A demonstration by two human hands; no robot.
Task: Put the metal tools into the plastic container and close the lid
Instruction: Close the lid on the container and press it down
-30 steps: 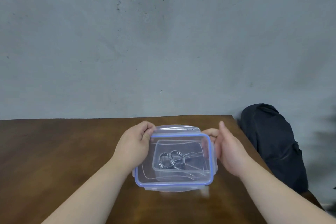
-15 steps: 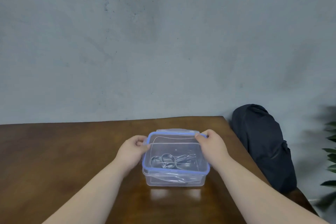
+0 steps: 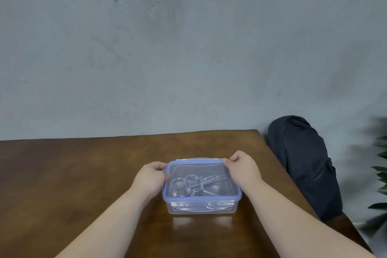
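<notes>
A clear plastic container [image 3: 201,208] stands on the brown wooden table [image 3: 73,174]. Its blue-rimmed clear lid [image 3: 202,196] lies flat on top of it. Metal tools with ring handles [image 3: 189,185] show through the lid, lying inside the box. My left hand [image 3: 151,178] grips the lid's left edge with curled fingers. At the far right corner of the lid, my right hand [image 3: 243,168] holds on with its fingers curled over the rim. The lid's latches at the front hang down against the wall.
A dark bag [image 3: 303,163] sits just off the table's right edge. Green plant leaves [image 3: 380,174] show at the far right. A grey wall [image 3: 188,48] rises right behind the table. The table's right edge runs close to my right forearm.
The lid has come down from a tilt in front of me to lie flat on the container. Both hands have moved with it onto its left edge and far right corner.
</notes>
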